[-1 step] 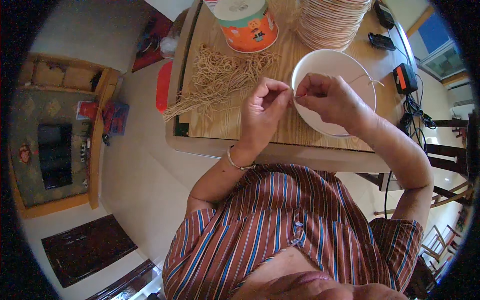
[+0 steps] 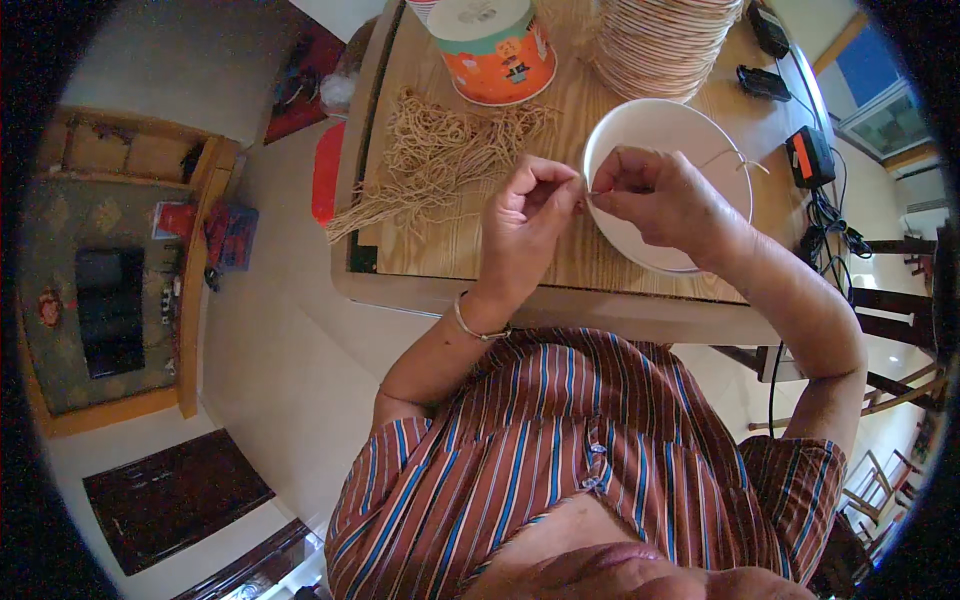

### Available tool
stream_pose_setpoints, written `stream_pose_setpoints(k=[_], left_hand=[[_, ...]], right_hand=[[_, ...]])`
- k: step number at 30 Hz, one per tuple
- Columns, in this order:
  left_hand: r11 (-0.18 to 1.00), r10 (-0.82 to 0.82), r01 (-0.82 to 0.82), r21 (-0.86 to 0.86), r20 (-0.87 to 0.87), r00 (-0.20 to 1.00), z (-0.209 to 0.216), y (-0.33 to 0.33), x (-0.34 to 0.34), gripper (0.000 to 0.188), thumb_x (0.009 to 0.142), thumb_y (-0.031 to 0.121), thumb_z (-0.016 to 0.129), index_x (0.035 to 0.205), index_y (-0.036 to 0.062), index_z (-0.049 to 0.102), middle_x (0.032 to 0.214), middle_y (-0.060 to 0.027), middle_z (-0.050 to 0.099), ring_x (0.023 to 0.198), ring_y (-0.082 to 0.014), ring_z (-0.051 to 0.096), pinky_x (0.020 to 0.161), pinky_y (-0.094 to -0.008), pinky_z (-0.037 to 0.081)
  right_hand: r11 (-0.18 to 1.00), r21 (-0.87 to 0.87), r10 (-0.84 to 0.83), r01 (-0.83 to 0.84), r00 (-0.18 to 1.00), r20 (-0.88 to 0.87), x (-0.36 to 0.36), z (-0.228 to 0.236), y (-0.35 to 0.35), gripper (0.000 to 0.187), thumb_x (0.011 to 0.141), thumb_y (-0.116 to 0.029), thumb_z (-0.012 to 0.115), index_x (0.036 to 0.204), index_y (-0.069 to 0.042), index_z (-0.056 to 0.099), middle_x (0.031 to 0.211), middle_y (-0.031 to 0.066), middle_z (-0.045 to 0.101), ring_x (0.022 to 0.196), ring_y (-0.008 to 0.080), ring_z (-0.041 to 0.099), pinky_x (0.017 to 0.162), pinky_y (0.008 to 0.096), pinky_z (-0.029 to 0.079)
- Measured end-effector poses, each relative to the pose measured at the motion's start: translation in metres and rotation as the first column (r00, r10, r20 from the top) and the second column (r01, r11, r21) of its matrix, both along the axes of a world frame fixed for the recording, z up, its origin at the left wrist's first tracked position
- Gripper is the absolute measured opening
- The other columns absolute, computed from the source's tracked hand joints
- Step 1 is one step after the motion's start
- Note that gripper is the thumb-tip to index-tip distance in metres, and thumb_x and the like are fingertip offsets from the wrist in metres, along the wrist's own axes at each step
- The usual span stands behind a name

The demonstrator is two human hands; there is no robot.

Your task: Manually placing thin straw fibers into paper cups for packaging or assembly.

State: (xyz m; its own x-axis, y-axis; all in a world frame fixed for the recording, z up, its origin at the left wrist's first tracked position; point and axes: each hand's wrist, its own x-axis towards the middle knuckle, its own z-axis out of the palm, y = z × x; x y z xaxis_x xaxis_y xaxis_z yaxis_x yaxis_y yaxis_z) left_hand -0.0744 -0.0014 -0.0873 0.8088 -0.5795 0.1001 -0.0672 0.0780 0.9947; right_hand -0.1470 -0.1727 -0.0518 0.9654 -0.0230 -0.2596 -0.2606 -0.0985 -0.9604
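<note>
A white paper tub stands on the wooden table with its mouth toward me. A cream string is knotted at its right rim and runs inward toward my right hand. My right hand reaches over the tub's mouth, thumb and forefinger pinched at the left rim, where the string passes out of sight. Just outside that rim, my left hand is also pinched, its fingertips almost meeting the right ones. What the left fingertips hold is too small to make out. Left of the tub lies a heap of cut strings.
Behind the strings an orange and green printed paper tub stands upside down. A tall stack of nested tubs rises behind the white one. Black adapters and tangled cables lie along the table's right edge.
</note>
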Motion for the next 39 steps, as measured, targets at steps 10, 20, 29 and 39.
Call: stream_pose_setpoints(k=[10,20,29,39], left_hand=[[1.0,0.007,-0.007,0.008,0.011,1.0,-0.002,0.003,-0.003,0.005,0.092,0.007,0.063,0.096,0.0041,0.061,0.084,0.0037,0.06,0.076,-0.0016,0.054,0.07,-0.0188,0.046],[0.997,-0.053,0.056,-0.06,0.058,0.997,0.0,0.002,0.0,0.005,0.092,0.005,0.063,0.095,0.0034,0.06,0.089,0.0032,0.057,0.081,-0.0016,0.053,0.074,-0.0182,0.046],[0.978,0.161,-0.158,-0.134,0.019,0.987,-0.002,0.002,-0.004,0.012,0.093,0.006,0.061,0.104,0.0051,0.056,0.096,0.0008,0.055,0.085,-0.0043,0.053,0.077,-0.0198,0.047],[0.963,0.142,-0.263,0.051,0.737,0.661,0.008,0.006,-0.015,0.02,0.081,-0.006,0.067,0.099,0.0029,0.065,0.095,-0.0084,0.058,0.082,-0.0178,0.059,0.072,-0.0282,0.049]], right_hand=[[0.997,0.073,-0.029,0.039,0.991,-0.132,0.002,0.004,0.005,0.008,0.089,-0.016,0.066,0.088,-0.011,0.06,0.066,-0.0086,0.044,0.052,-0.0003,0.035,0.041,0.0178,0.027],[0.999,0.021,-0.047,0.048,0.996,-0.073,0.0,0.0,0.002,0.008,0.088,-0.018,0.068,0.088,-0.011,0.063,0.066,-0.0096,0.046,0.051,-0.0006,0.036,0.041,0.0178,0.026],[0.994,0.033,-0.097,0.102,0.989,-0.116,0.002,0.003,0.004,0.007,0.088,-0.015,0.067,0.086,-0.01,0.064,0.062,-0.0086,0.046,0.048,0.0,0.034,0.039,0.0185,0.024],[0.985,0.145,-0.079,0.098,0.988,-0.133,0.0,0.003,0.006,0.007,0.088,-0.014,0.067,0.086,-0.009,0.063,0.061,-0.0086,0.043,0.047,-0.0002,0.032,0.039,0.0184,0.022]])
